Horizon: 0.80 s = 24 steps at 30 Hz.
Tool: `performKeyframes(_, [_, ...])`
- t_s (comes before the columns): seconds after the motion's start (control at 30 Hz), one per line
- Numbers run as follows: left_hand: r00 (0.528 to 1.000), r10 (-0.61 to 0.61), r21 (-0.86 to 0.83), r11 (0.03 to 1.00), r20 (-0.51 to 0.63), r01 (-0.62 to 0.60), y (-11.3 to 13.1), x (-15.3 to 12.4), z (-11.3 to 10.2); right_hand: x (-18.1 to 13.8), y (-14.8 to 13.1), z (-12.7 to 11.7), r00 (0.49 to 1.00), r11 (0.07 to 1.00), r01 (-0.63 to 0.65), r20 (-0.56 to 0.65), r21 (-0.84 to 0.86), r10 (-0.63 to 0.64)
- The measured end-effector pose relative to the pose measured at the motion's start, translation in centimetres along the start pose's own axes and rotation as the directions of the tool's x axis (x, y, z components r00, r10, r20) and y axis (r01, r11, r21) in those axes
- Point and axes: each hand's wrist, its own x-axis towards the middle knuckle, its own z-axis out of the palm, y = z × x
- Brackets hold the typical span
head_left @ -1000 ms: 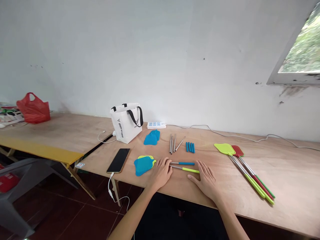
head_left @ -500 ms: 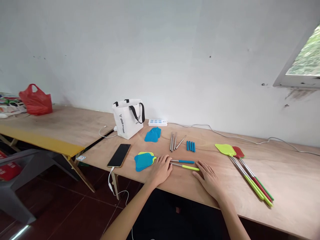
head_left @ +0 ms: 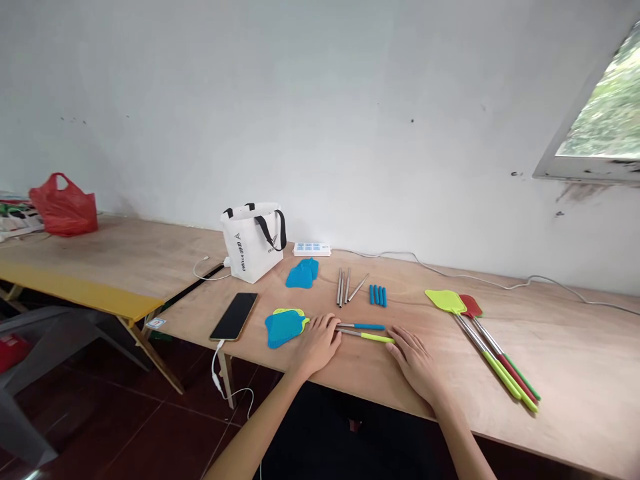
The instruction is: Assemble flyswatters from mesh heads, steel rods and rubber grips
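My left hand [head_left: 317, 343] rests palm down across the metal shafts of a blue fly swatter [head_left: 285, 329] and a yellow-green fly swatter [head_left: 376, 338], its fingers laid over them rather than wrapped round. The two heads overlap left of that hand, blue on top. Both handles point right. Flat on the table, fingers stretched out, my right hand [head_left: 413, 361] is beside the end of the yellow-green handle and holds nothing. Behind lie loose blue swatter heads [head_left: 302, 273], several metal tubes [head_left: 347, 287] and several short blue handle sleeves [head_left: 378, 295].
Several assembled swatters [head_left: 493, 357] lie at the right of the wooden table [head_left: 575, 347]. On the left are a phone [head_left: 233, 317] with a cable and a white bag [head_left: 251, 243]. A power strip [head_left: 311, 249] sits by the wall. A red bag [head_left: 65, 207] stands on another table.
The view has turned slightly, so everything sits a little further left and lower. Both hands and the fly swatters keep their places on the table.
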Motion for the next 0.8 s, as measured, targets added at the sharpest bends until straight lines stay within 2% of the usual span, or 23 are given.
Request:
performKeyframes(0.4, [1.000, -0.012, -0.087, 0.996, -0.014, 0.010, -0.2, 0.0, 0.0, -0.1, 0.3, 0.5, 0.998, 0.999, 0.048, -0.040, -0.015, -0.048])
performKeyframes(0.63, [0.999, 0.044, -0.117, 0.992, -0.007, -0.044, 0.4, 0.0, -0.8, 0.0, 0.5, 0.6, 0.995, 0.996, 0.082, -0.053, -0.036, -0.084])
performKeyframes(0.8, [0.994, 0.112, -0.202, 0.973, 0.005, -0.109, 0.4, -0.1, -0.8, -0.2, -0.5, 1.3, 0.988, 0.989, 0.122, -0.082, -0.087, -0.129])
